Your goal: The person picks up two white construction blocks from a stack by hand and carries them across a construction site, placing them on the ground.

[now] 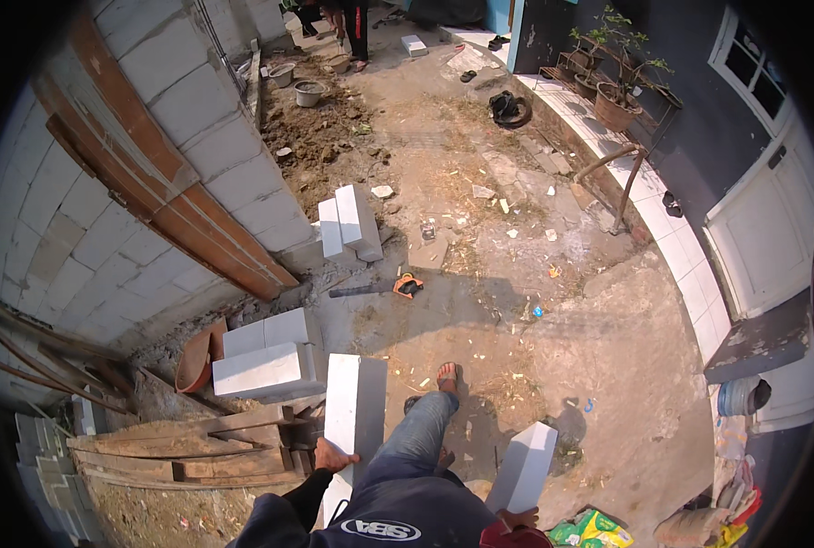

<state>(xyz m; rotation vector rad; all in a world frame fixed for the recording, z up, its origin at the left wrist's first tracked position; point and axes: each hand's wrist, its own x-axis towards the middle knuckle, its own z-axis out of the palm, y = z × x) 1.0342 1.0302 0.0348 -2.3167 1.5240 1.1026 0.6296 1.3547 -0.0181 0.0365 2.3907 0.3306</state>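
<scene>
— What does the head view show of the hands?

— The left hand (332, 455) grips the near end of a long white block (354, 402), fingers wrapped over its left edge. The block runs away from the person, beside the left leg, over the wooden planks (188, 443) lying at the lower left.

— And the other one?

— The right hand (519, 518) is closed on the lower end of a second white block (526, 464), which stands tilted, its top leaning away to the right. Only the fingers show under the block's bottom edge.

— Where is the person standing?

— On bare dirt ground (562, 329), one sandalled foot (446, 374) set forward between the two blocks, just ahead of the knee.

— What lies around?

— Two more white blocks are stacked (265, 356) just beyond the planks, with a reddish curved tile (192, 361) leaning at their left. Farther out another pair of blocks (348, 219) rests against the block wall (151, 146), which has long wooden boards propped on it. A hand tool with an orange part (407, 286) lies on the ground between the two stacks. At the right a white tiled ledge (663, 228) runs along a dark wall with a white door (763, 228), and a potted plant (615, 105) stands on a rack near the far end.
</scene>
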